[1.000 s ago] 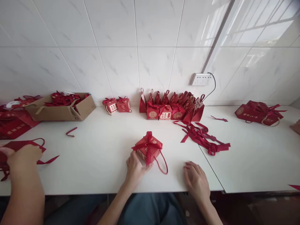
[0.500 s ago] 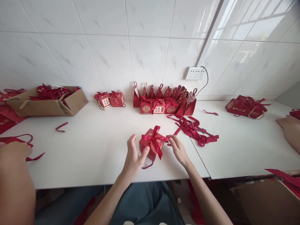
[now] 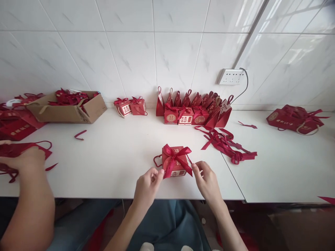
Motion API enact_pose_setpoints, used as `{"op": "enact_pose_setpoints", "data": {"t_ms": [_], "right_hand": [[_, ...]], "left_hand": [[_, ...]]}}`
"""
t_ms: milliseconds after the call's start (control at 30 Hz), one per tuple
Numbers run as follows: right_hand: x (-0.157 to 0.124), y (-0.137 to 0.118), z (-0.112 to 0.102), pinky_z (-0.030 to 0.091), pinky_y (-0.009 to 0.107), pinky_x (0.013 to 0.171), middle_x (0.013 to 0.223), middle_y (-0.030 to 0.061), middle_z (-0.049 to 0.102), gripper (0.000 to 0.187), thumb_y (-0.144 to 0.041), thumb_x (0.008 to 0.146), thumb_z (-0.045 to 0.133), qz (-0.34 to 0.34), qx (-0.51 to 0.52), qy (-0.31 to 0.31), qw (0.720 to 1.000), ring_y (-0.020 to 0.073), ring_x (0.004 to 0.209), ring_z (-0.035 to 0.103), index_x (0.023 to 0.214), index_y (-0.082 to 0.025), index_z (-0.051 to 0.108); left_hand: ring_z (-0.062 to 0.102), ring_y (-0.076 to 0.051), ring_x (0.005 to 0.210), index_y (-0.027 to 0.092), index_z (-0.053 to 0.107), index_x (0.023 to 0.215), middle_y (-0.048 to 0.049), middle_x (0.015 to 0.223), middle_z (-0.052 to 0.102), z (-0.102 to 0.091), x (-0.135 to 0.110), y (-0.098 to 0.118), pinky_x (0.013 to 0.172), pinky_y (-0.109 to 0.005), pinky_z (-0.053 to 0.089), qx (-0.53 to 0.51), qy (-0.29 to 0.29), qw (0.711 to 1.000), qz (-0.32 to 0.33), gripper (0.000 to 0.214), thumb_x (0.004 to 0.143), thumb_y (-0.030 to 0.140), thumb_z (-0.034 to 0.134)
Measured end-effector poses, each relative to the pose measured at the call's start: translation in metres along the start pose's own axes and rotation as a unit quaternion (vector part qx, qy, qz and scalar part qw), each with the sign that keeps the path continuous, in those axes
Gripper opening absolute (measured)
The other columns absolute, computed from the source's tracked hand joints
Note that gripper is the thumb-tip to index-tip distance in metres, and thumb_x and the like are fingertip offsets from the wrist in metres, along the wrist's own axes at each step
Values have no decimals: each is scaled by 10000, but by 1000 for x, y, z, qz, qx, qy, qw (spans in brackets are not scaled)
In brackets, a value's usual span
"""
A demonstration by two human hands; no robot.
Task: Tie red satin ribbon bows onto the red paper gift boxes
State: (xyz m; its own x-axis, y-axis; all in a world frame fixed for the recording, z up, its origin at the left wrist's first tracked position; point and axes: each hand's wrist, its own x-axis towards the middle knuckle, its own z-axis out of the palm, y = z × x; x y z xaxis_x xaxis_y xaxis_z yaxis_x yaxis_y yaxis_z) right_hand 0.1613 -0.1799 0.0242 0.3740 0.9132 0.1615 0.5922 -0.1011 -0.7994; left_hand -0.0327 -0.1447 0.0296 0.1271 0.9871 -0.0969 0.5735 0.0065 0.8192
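A small red gift box (image 3: 180,153) with gold characters sits on the white table in front of me. A glossy red ribbon (image 3: 173,161) is tied in a bow across its top, with two tails hanging over the near side. My left hand (image 3: 148,184) is closed, thumb and forefinger pinched at the end of the left tail. On the other side, my right hand (image 3: 206,177) has its thumb and fingertips together at a thin red cord handle (image 3: 188,158), close beside the right tail. Another cord loop (image 3: 157,161) sticks out to the box's left.
Red ribbons (image 3: 230,146) lie heaped to the right. Several finished boxes (image 3: 185,115) stand along the wall, with two more boxes (image 3: 131,106) further left. A cardboard box (image 3: 65,112) holds ribbons. A co-worker's arm (image 3: 34,188) works at left; a red box (image 3: 293,120) lies right.
The gift box has been turned, so its cord loop now points left and its bow tails face me. My left hand has closed from open onto a tail. The view has shifted left.
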Motion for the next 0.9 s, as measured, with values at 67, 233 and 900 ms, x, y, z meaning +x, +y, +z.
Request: {"op": "enact_pose_setpoints", "data": {"t_ms": [67, 233, 900], "right_hand": [[0, -3, -1, 356, 271, 493, 534, -6, 463, 500, -596, 890, 304, 31, 11, -54, 998, 145, 498, 440, 582, -219, 418], [-1, -8, 7, 340, 253, 509, 520, -16, 468, 471, -571, 859, 404, 33, 111, -97, 989, 132, 510, 442, 575, -201, 470], [92, -65, -71, 523, 395, 770, 727, 31, 679, 272, -403, 750, 624, -49, 505, -87, 857, 198, 695, 658, 586, -189, 598]], "left_hand": [[502, -143, 430, 211, 452, 520, 1, 462, 549, -1, 2, 5, 514, -265, 417, -34, -102, 993, -47, 482, 808, 595, 409], [549, -139, 428, 193, 515, 561, -6, 490, 606, 7, 9, 12, 499, -249, 438, -162, -161, 973, -26, 423, 800, 540, 473], [581, -195, 821, 151, 516, 487, -58, 766, 629, -110, 73, 71, 761, -321, 505, -425, -45, 882, 200, 337, 705, 356, 671]]}}
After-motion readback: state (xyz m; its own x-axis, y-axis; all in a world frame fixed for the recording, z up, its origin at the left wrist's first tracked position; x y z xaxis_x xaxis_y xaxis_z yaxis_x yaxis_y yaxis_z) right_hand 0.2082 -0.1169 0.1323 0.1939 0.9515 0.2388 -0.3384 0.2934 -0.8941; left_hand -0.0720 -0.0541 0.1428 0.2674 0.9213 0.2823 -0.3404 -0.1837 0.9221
